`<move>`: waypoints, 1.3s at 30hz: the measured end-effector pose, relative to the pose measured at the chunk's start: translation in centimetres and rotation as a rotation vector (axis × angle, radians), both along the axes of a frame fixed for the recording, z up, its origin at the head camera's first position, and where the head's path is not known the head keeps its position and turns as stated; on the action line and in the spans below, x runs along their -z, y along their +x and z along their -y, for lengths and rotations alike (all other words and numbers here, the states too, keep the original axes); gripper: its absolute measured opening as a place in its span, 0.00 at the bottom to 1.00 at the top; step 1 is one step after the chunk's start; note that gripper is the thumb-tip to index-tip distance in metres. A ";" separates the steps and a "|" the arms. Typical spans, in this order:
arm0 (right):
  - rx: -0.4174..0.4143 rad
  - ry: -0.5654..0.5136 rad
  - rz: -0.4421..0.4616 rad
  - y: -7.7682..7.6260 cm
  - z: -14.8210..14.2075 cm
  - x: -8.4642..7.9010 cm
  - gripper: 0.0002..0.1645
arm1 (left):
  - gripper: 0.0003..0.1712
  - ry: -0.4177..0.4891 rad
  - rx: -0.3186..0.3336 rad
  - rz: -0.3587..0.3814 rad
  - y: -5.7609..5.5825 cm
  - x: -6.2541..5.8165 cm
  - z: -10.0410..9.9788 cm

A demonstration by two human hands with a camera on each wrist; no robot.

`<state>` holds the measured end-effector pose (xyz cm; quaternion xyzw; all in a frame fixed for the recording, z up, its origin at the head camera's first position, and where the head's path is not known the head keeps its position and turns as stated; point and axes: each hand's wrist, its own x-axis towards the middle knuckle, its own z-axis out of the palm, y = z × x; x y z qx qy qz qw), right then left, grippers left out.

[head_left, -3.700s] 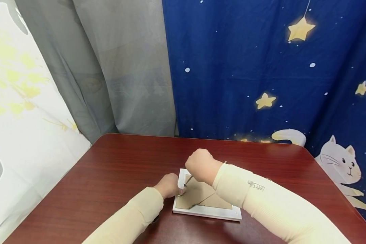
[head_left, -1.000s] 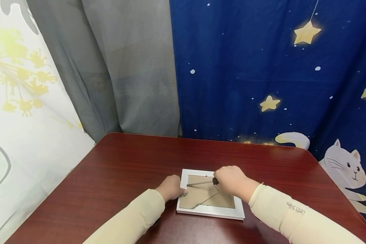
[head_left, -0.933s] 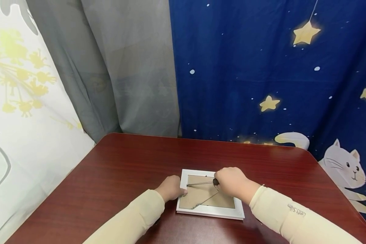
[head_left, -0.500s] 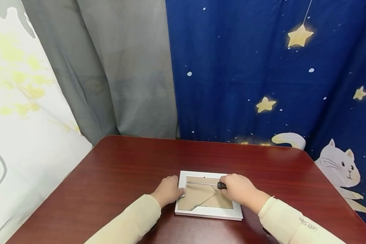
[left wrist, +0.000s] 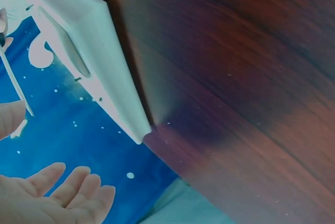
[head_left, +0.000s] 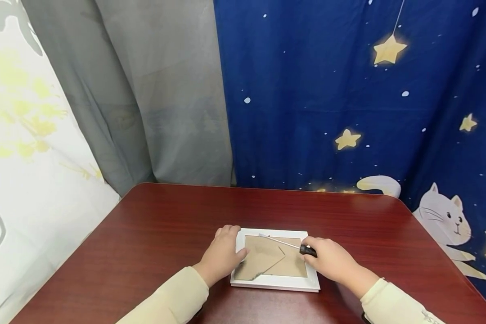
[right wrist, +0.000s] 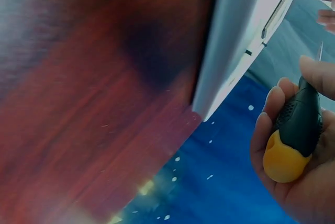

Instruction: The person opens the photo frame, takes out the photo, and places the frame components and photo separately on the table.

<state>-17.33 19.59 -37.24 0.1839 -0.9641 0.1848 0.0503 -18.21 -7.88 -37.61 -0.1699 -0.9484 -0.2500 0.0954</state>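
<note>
A white picture frame (head_left: 275, 282) lies on the table with its brown backing board (head_left: 263, 254) facing up. A thin stand leg (head_left: 270, 265) runs slantwise across the board. My right hand (head_left: 332, 258) holds a screwdriver (right wrist: 299, 124) at the frame's right side, fingers curled round its black and yellow handle. The slim metal shaft (head_left: 281, 240) points left over the board's far part. At the frame's left edge is my left hand (head_left: 222, 252), its fingers loosely extended; in the left wrist view they hold nothing. Whether it touches the frame I cannot tell.
The dark red wooden table (head_left: 166, 234) extends on all sides of the frame. Behind it hang a grey curtain (head_left: 178, 99) and a blue curtain with stars (head_left: 299, 108). A white patterned cloth (head_left: 32, 189) hangs at the left.
My right hand has drawn back to the right and lower, taking the screwdriver tip away from the frame's left edge. The left hand's fingers have loosened and stretched out. The frame stays put.
</note>
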 end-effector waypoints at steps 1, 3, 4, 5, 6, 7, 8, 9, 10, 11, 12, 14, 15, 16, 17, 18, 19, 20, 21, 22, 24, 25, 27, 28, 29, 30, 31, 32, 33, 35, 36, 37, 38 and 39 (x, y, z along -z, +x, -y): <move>0.007 -0.009 0.000 0.1 -0.2 0.1 0.09 | 0.30 -0.007 0.008 -0.020 0.1 -0.1 -0.1; 0.019 -0.020 -0.003 0.3 -0.7 0.3 0.09 | 0.30 -0.026 0.026 -0.064 0.3 -0.2 -0.2; 0.028 -0.026 -0.002 0.4 -1.0 0.3 0.09 | 0.30 -0.039 0.036 -0.085 0.5 -0.2 -0.2; 0.038 -0.031 -0.004 0.5 -1.2 0.4 0.09 | 0.30 -0.056 0.044 -0.107 0.6 -0.3 -0.3; 0.050 -0.035 -0.004 0.5 -1.5 0.5 0.09 | 0.30 -0.075 0.052 -0.129 0.7 -0.3 -0.3; 0.063 -0.037 -0.008 0.6 -1.7 0.5 0.09 | 0.30 -0.094 0.057 -0.149 0.8 -0.3 -0.4; 0.075 -0.041 -0.009 0.7 -1.9 0.6 0.09 | 0.30 -0.110 0.062 -0.169 0.9 -0.3 -0.4; 0.088 -0.046 -0.005 0.7 -2.1 0.6 0.08 | 0.30 -0.126 0.065 -0.188 1.0 -0.4 -0.5; 0.101 -0.051 -0.001 0.8 -2.3 0.6 0.08 | 0.31 -0.138 0.067 -0.205 1.1 -0.3 -0.5; 0.112 -0.054 0.002 0.8 -2.4 0.7 0.08 | 0.31 -0.147 0.070 -0.220 1.1 -0.3 -0.6; 0.122 -0.056 0.007 0.8 -2.6 0.7 0.08 | 0.31 -0.154 0.073 -0.235 1.2 -0.2 -0.6; 0.132 -0.054 0.018 0.9 -2.9 0.8 0.08 | 0.31 -0.165 0.080 -0.264 1.3 -0.1 -0.8; 0.137 -0.049 0.022 0.9 -3.1 0.9 0.08 | 0.31 -0.169 0.084 -0.277 1.4 -0.1 -0.8; 0.141 -0.043 0.023 0.9 -3.2 0.9 0.08 | 0.32 -0.175 0.087 -0.287 1.4 0.0 -0.9; 0.143 -0.037 0.022 0.9 -3.4 1.0 0.08 | 0.32 -0.181 0.091 -0.297 1.4 0.0 -1.0; 0.147 -0.031 0.023 1.0 -3.5 1.0 0.08 | 0.32 -0.187 0.093 -0.308 1.5 0.1 -1.0; 0.148 -0.024 0.021 1.0 -3.7 1.0 0.08 | 0.32 -0.195 0.096 -0.318 1.5 0.2 -1.1; 0.149 -0.015 0.017 1.0 -3.9 1.1 0.08 | 0.32 -0.202 0.098 -0.326 1.5 0.2 -1.2; 0.154 -0.009 0.015 1.0 -4.1 1.1 0.08 | 0.32 -0.204 0.101 -0.333 1.5 0.2 -1.3; 0.158 -0.004 0.015 1.1 -4.3 1.2 0.08 | 0.31 -0.207 0.105 -0.340 1.6 0.3 -1.3; 0.170 0.006 0.020 1.1 -4.7 1.2 0.08 | 0.31 -0.215 0.115 -0.354 1.6 0.3 -1.5; 0.174 0.010 0.020 1.2 -4.9 1.3 0.08 | 0.31 -0.220 0.120 -0.359 1.7 0.3 -1.6; 0.185 0.017 0.021 1.3 -5.4 1.5 0.07 | 0.31 -0.232 0.129 -0.361 1.8 0.3 -1.8; 0.189 0.020 0.022 1.3 -5.7 1.5 0.07 | 0.31 -0.240 0.133 -0.362 1.8 0.3 -1.9; 0.192 0.024 0.020 1.3 -5.9 1.5 0.07 | 0.31 -0.248 0.135 -0.366 1.8 0.3 -2.0; 0.195 0.027 0.018 1.3 -6.2 1.5 0.08 | 0.31 -0.251 0.138 -0.369 1.9 0.3 -2.1; 0.197 0.031 0.016 1.4 -6.4 1.5 0.08 | 0.31 -0.254 0.141 -0.370 2.0 0.3 -2.1; 0.201 0.033 0.018 1.4 -6.6 1.5 0.08 | 0.30 -0.257 0.143 -0.371 2.0 0.3 -2.2; 0.206 0.036 0.024 1.4 -6.9 1.5 0.08 | 0.30 -0.261 0.145 -0.374 2.0 0.3 -2.2; 0.216 0.042 0.031 1.4 -7.3 1.5 0.08 | 0.30 -0.265 0.152 -0.377 2.1 0.4 -2.4; 0.223 0.041 0.037 1.4 -7.6 1.5 0.08 | 0.30 -0.267 0.156 -0.375 2.1 0.4 -2.4; 0.228 0.043 0.042 1.4 -7.8 1.6 0.08 | 0.30 -0.272 0.157 -0.373 2.2 0.4 -2.5; 0.234 0.044 0.047 1.4 -8.1 1.6 0.09 | 0.30 -0.275 0.160 -0.373 2.2 0.4 -2.6; 0.239 0.049 0.050 1.4 -8.3 1.7 0.09 | 0.30 -0.277 0.163 -0.373 2.3 0.5 -2.6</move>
